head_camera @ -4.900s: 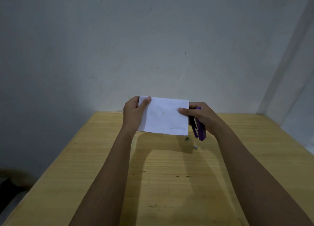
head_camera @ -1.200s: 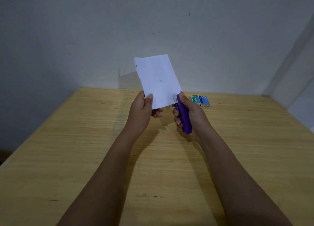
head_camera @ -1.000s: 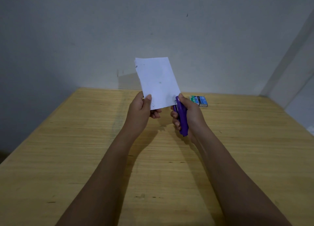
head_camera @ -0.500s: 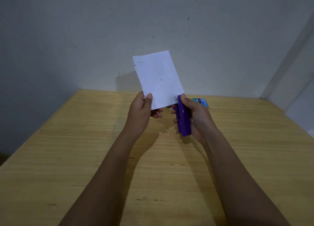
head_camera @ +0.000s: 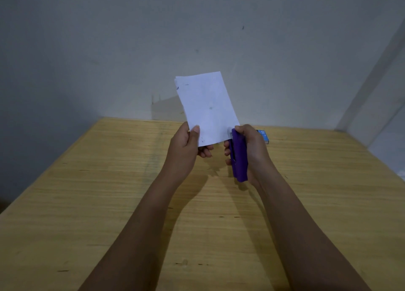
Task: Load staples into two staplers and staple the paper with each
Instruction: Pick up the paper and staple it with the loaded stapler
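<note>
Above the wooden table [head_camera: 92, 203], the left hand [head_camera: 184, 150] pinches the lower left corner of the white paper [head_camera: 207, 106], thumb on the near face, holding the sheet upright with a slight tilt. Just beside it, the right hand [head_camera: 252, 150] is closed around the purple stapler [head_camera: 239, 157], whose front end meets the paper's lower right corner. Behind that hand, a blue staple box [head_camera: 264, 135] lies on the table near the grey wall [head_camera: 131, 50], partly hidden.
</note>
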### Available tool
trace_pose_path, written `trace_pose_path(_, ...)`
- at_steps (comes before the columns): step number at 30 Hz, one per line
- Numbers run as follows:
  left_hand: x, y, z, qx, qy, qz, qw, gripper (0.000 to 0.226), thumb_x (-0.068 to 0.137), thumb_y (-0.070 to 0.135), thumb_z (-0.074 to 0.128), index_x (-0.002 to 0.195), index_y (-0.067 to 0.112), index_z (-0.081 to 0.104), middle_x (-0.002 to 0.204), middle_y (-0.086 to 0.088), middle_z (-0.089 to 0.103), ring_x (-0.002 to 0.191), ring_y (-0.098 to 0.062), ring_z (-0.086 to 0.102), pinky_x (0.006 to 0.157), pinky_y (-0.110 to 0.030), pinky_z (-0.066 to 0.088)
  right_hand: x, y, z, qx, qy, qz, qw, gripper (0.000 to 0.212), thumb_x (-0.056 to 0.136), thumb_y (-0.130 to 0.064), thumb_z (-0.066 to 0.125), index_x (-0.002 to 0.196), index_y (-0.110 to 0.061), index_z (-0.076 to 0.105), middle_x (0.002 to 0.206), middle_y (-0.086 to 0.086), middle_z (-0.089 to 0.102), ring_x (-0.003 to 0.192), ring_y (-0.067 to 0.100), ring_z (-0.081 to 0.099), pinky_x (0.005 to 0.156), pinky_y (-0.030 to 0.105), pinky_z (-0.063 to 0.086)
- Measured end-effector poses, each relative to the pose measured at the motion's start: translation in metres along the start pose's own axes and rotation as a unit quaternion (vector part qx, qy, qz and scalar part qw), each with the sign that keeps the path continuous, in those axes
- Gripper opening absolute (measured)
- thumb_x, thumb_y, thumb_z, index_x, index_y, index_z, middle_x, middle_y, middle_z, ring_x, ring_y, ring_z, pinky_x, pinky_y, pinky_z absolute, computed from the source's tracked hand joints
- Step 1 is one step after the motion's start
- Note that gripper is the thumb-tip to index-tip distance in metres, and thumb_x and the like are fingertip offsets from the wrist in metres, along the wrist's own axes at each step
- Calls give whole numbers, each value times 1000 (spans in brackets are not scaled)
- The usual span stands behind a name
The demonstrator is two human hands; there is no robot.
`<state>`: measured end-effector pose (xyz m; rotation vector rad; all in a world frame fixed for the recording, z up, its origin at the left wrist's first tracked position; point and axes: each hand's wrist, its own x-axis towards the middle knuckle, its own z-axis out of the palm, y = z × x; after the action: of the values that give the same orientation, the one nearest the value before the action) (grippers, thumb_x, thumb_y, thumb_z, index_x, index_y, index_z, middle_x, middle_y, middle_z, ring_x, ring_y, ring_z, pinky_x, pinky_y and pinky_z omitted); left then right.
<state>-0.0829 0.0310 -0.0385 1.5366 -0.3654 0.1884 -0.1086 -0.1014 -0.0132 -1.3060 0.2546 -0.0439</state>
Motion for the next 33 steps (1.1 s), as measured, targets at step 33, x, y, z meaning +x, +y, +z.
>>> trace_pose_path(33,-15,14,16,42,-66,48,996,18,101,18,34,89,21,47,64,-3,61,48,-11,57,50,-17,46,4,-14,-9,-86,120,8,989,40,99,-42,33,75,-15,49,63,5,51,52,17,48,52,29,42)
